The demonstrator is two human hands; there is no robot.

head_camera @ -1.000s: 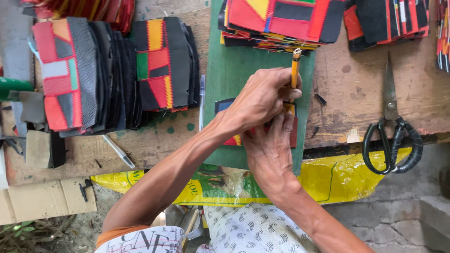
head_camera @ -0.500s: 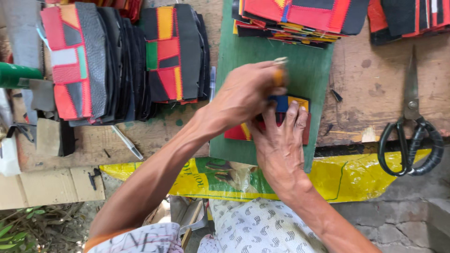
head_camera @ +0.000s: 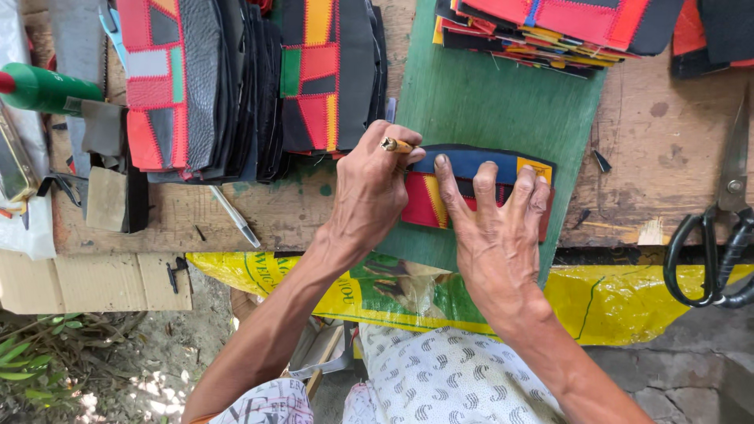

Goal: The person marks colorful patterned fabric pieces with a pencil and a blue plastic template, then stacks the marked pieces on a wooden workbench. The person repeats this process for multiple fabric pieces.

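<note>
Right hand (head_camera: 503,228) lies flat, fingers spread, pinning a blue, red and yellow patchwork leather piece (head_camera: 479,188) to the green wooden cutting board (head_camera: 503,102).

Left hand (head_camera: 373,184), at the piece's left end, is closed around a thin brown-handled tool (head_camera: 395,145), its tip hidden. The spread palm likely keeps the piece from sliding. Stacks of patchwork leather panels (head_camera: 251,86) lie left of the board, black-handled scissors (head_camera: 719,235) well to its right.

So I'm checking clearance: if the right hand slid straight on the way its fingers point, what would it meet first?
Past the patchwork piece it presses, the right hand would cross bare green board, then probably meet the stacked patchwork pieces.
</note>
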